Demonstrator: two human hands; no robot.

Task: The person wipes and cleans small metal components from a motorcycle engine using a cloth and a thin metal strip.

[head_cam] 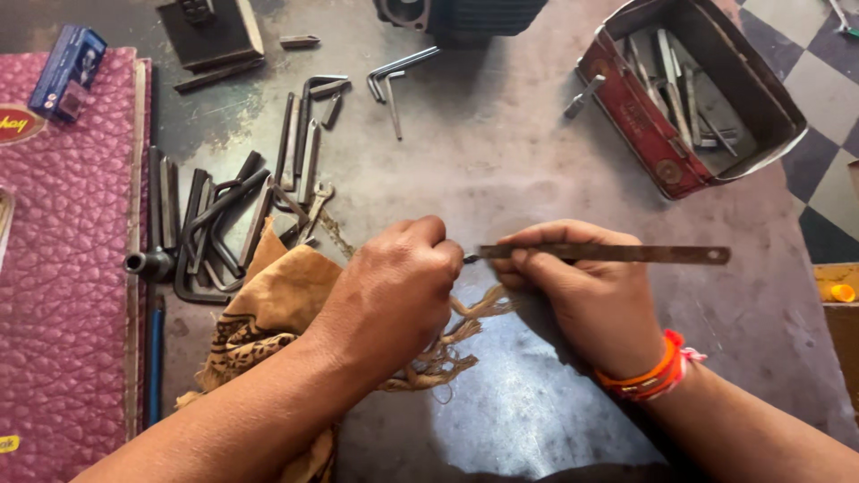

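Near the middle of the tabletop (537, 179), the right hand (586, 300) is pinching a flat metal file (608, 254), working something small hidden in the closed left hand (394, 286); steady strokes are probably needed next

Bare forearms, no sleeves on either arm. Orange and red thread bands (656, 370) circle the right wrist.

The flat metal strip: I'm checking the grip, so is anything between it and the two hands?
Nothing visible. The right hand pinches the flat metal strip directly; the left hand closes at its left tip, above the tan cloth.
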